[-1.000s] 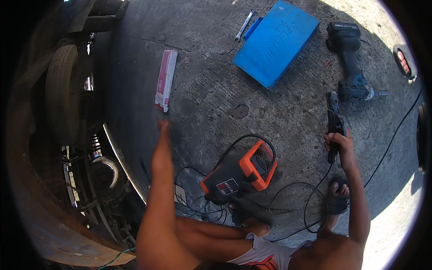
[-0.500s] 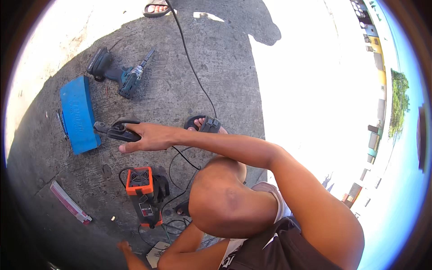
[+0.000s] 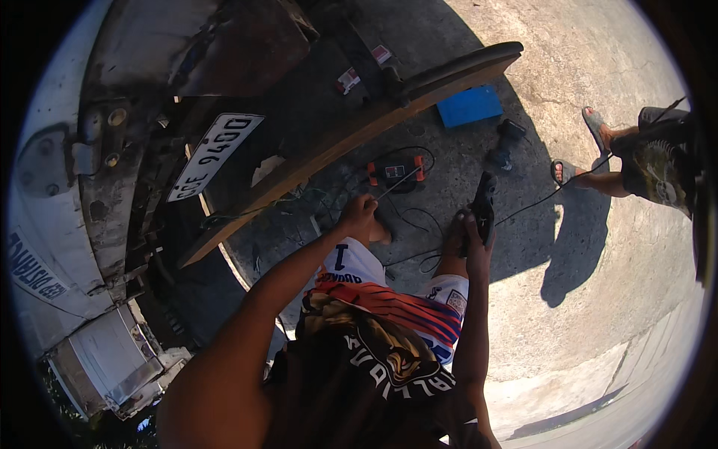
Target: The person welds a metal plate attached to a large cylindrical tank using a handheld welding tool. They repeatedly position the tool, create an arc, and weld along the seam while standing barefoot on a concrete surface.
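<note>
Between the fingers of my left hand (image 3: 360, 215), closed, is a thin straight rod (image 3: 404, 181), which looks like a welding electrode. It slants up and right, passing in front of an orange-and-black welding machine (image 3: 394, 171) on the ground. My right hand (image 3: 479, 243) is wrapped around a black electrode holder (image 3: 485, 196), jaw end pointing away from me. Rod and holder are apart. Dark cables trail over the ground between the machine and my feet.
A long wooden beam (image 3: 321, 153) crosses diagonally beside a worn vehicle with a number plate (image 3: 215, 157). Beyond the machine lie a blue case (image 3: 470, 106) and a cordless drill (image 3: 511, 133). Someone in sandals (image 3: 594, 129) stands at right, near a cable. Small red-and-white boxes (image 3: 348, 80) lie beyond the beam.
My view has swung round, bringing the vehicle and beam into sight. The electrode holder stays in my right hand, now closer to my body. My left hand now shows a rod.
</note>
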Action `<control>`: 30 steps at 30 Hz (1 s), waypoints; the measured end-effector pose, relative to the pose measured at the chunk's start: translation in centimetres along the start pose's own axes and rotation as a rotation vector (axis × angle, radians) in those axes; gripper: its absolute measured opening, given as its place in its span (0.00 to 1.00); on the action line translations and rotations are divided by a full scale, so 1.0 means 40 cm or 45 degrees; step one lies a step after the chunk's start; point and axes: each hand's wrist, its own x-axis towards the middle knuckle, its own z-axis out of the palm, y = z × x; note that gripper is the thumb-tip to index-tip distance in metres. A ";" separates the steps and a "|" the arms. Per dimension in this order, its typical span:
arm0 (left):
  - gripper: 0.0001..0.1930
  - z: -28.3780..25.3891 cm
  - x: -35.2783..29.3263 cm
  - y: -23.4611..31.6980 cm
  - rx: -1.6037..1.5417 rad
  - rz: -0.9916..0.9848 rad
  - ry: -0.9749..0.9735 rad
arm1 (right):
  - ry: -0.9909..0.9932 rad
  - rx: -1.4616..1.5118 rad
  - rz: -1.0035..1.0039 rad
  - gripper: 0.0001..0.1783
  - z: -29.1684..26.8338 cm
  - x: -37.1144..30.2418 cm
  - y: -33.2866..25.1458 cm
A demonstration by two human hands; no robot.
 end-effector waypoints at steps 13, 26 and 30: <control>0.15 -0.173 -0.592 0.283 -1.174 -0.405 0.886 | -1.282 -1.000 -0.077 0.29 0.236 -0.126 -0.387; 0.10 -0.471 -0.840 0.630 -2.112 0.258 1.819 | -1.875 -1.247 -0.736 0.50 0.539 -0.358 -0.462; 0.10 -0.538 -0.896 0.698 -1.791 0.006 1.911 | -1.873 -0.918 -0.365 0.42 0.532 -0.389 -0.475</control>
